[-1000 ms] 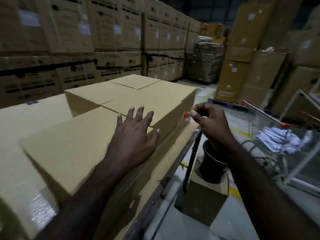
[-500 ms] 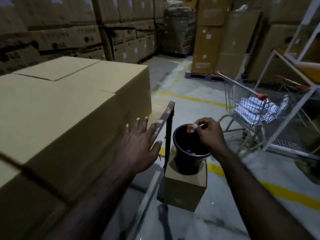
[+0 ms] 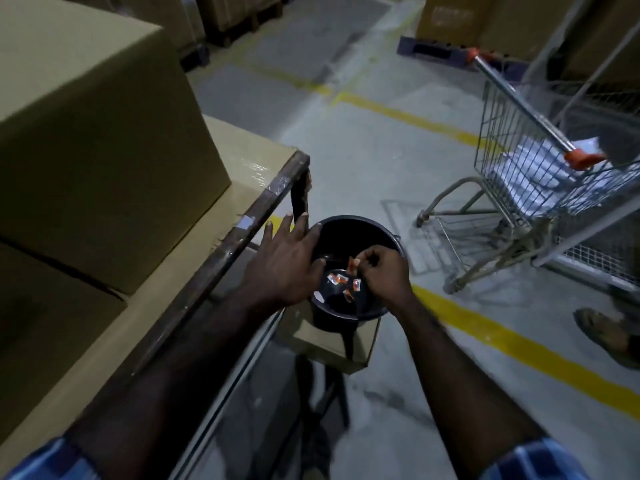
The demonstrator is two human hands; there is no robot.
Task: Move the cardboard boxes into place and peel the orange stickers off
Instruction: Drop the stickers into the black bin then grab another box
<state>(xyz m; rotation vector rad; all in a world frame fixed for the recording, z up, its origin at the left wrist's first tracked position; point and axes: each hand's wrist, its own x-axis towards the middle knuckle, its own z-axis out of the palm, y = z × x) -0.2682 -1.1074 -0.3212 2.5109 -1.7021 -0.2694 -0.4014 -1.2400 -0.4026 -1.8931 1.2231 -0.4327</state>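
Note:
A large cardboard box (image 3: 90,140) rests on a cardboard-covered table (image 3: 194,271) at the left, stacked over another box. Beside the table corner a black bucket (image 3: 356,237) stands on a small carton (image 3: 332,344). Several peeled orange stickers (image 3: 337,279) lie in its bottom. My right hand (image 3: 381,271) hovers over the bucket mouth, with an orange sticker (image 3: 353,264) pinched at its fingertips. My left hand (image 3: 287,261) is spread flat, fingers apart, over the bucket's left rim next to the table edge, holding nothing.
A wire shopping cart (image 3: 540,168) with white papers stands at the right, its orange-tipped handle toward me. Yellow lines (image 3: 519,337) cross the concrete floor. Another person's sandalled foot (image 3: 606,334) is at the right edge. Pallets with cartons stand at the back.
My view has tilted down from the boxes to the bucket. My right hand carried the sticker from the box edge down into the bucket mouth. My left hand left the box and reached the bucket rim.

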